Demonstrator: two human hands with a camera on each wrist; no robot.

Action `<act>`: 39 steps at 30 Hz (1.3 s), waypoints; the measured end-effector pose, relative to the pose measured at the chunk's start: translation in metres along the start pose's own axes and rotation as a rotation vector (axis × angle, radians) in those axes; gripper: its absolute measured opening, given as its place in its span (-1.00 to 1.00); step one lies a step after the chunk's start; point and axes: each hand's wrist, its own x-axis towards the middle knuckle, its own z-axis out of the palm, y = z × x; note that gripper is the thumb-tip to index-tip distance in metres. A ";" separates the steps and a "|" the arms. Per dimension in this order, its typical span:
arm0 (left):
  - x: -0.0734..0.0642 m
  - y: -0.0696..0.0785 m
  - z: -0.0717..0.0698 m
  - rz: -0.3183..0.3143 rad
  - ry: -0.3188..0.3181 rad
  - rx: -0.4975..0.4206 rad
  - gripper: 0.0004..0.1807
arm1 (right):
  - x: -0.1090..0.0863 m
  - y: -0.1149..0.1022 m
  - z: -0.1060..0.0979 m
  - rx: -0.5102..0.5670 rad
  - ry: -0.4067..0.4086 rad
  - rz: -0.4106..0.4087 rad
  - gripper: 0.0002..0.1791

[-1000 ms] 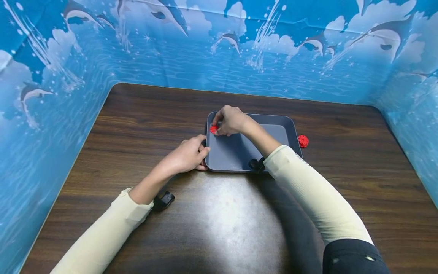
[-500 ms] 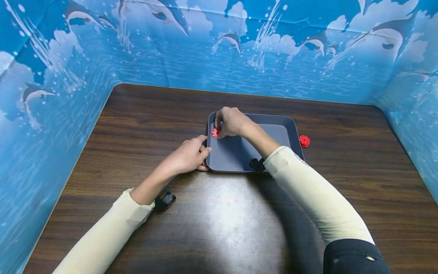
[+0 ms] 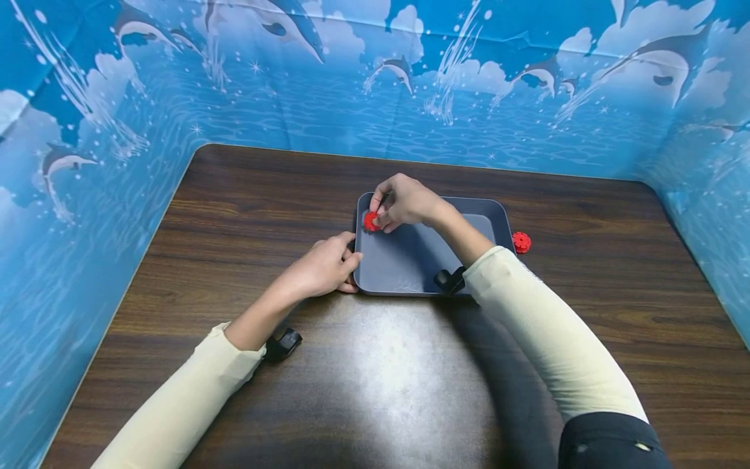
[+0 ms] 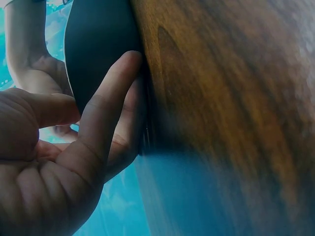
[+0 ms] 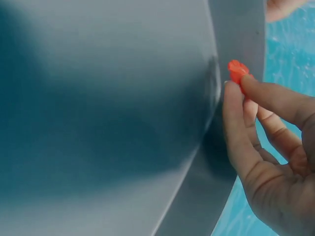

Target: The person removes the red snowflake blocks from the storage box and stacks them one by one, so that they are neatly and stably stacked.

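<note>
My right hand pinches a small red notched disc between thumb and fingertips, over the far left part of a grey rectangular tray. The right wrist view shows this disc edge-on, in front of the tray's side wall. At the tray's left side, my left hand holds the rim, thumb at the top edge. From the left wrist, its fingers lie along the outside of the wall. A second red notched piece rests on the table just right of the tray.
The dark wood table is enclosed at the back and sides by a blue dolphin-print cloth. Black wrist cameras hang under both wrists, the right one over the tray's near edge.
The right hand has shifted slightly right and up, still pinching the red disc, which has tilted in its fingers. The left hand stays at the tray's left side.
</note>
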 end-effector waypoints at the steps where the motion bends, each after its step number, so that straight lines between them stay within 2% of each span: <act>1: 0.000 0.000 0.000 0.000 0.001 0.000 -0.31 | -0.001 0.001 -0.002 0.031 -0.004 -0.003 -0.87; 6: 0.000 0.000 0.000 0.004 0.014 0.002 -0.31 | -0.007 0.007 -0.014 0.138 -0.021 0.019 -0.84; 13: -0.001 -0.001 0.000 0.014 0.015 0.026 -0.31 | -0.014 0.017 -0.028 0.211 -0.020 0.099 -0.80; 22: -0.001 -0.002 0.000 0.015 0.011 0.049 -0.30 | -0.023 0.026 -0.043 0.237 -0.006 0.139 -0.80; 29: -0.001 -0.001 0.001 0.007 -0.004 0.008 -0.29 | -0.032 0.035 -0.057 0.230 0.011 0.157 -0.78; 35: -0.002 -0.001 0.000 0.005 -0.001 0.043 -0.29 | -0.043 0.044 -0.069 0.232 0.015 0.170 -0.75; 39: -0.003 -0.001 0.000 0.005 -0.002 0.034 -0.29 | -0.050 0.049 -0.077 0.232 0.012 0.178 -0.75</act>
